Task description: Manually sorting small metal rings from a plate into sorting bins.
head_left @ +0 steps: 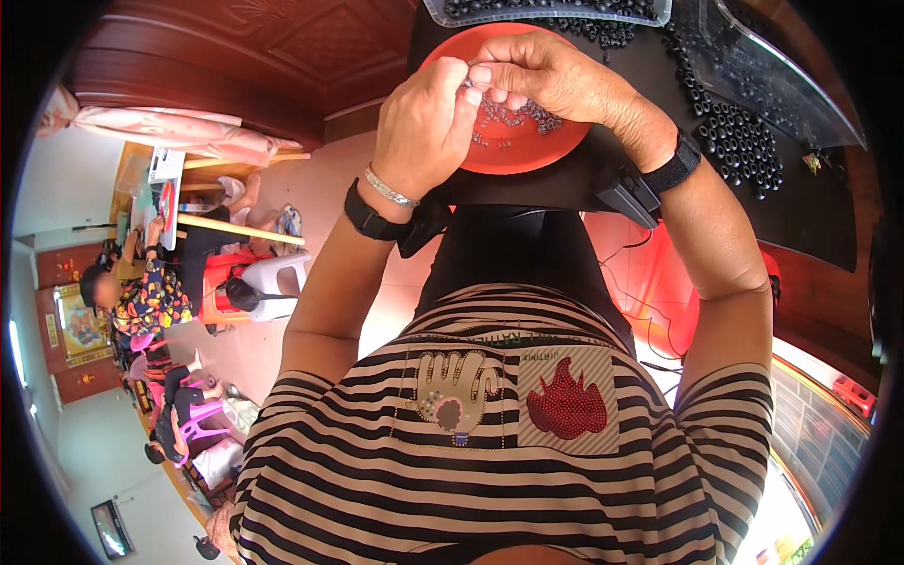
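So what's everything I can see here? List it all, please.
red bowl: one, red, on the black table under the hands
small grey metal parts: many, in the bowl
black rings: many, black, loose on the table at right
black table: one, top right
clear tray: one, top edge, holding black rings
people seated: several, far left
left hand: pinching a small part over the bowl
right hand: fingertips meeting the left

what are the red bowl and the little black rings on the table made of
The red bowl looks like plastic: uniform bright colour, smooth, slightly glossy rim. The black rings seem rubber or plastic: matte, dark, uniform short tubes; too small to tell which. The tiny pieces in the bowl glint greyish, possibly metal.
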Demonstrator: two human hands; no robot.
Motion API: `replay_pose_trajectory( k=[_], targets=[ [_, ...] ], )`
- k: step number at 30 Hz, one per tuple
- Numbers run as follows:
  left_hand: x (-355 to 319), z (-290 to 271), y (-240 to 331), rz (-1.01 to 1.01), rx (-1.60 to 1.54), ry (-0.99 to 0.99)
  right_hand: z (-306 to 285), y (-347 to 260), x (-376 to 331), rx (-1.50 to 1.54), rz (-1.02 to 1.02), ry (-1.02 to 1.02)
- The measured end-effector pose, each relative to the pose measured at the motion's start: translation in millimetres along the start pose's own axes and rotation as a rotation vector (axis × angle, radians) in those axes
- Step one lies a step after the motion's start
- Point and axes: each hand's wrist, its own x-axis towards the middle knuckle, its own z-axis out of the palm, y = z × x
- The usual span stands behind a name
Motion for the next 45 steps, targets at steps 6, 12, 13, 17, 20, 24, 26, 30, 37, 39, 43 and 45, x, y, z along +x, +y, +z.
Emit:
replay_pose_trajectory(
  k=[6,12,13,17,20,24,26,30,37,39,43,45],
  targets=[
    [3.2,2.5,-5.6,-0.022,-0.179,-0.014,4.3,-7.7,-3.9,-0.024,-0.051,0.023],
    [2.8,3.0,-9.9,-0.18,-0.431,-0.033,7.8,-4.9,-3.1,-0.004,-0.082,0.065],
    [2.3,2.7,-9.8,-0.281,-0.581,-0.058,7.7,-4.5,-2.6,-0.004,-0.082,0.065],
    [3.3,0.2,-6.0,-0.428,-0.827,-0.083,7.8,-6.0,-2.7,-0.17,-0.156,0.104],
    [0.5,-0.4,-6.7,-0.501,-0.909,-0.114,8.1,-7.9,-4.0,-0.319,-0.226,0.175],
    [-2.7,-0.3,-7.3,-0.589,-0.972,-0.139,5.4,-9.4,-2.3,-0.347,-0.262,0.212],
    [-4.8,-1.3,-7.5,-0.627,-1.018,-0.133,6.1,-7.4,-1.4,-0.327,-0.266,0.207],
    [-5.8,-6.4,-3.7,-0.644,-1.032,-0.096,4.1,-3.8,-0.7,-0.322,-0.199,0.197],
    [-10.3,-12.6,-8.2,-0.494,-0.568,-0.023,1.7,-1.4,-0.2,-0.167,-0.246,0.122],
    [-11.2,-11.4,-8.3,-0.443,-0.424,0.011,0.4,-1.8,-0.7,-0.173,-0.23,0.094],
    [-13.5,-5.4,-5.5,-0.364,-0.276,0.107,2.1,-2.4,-1.3,-0.174,-0.252,0.212],
    [-15.8,-3.3,0.8,-0.252,-0.257,0.082,-9.5,-11.6,-5.3,-0.271,-0.262,0.224]
  ],
)
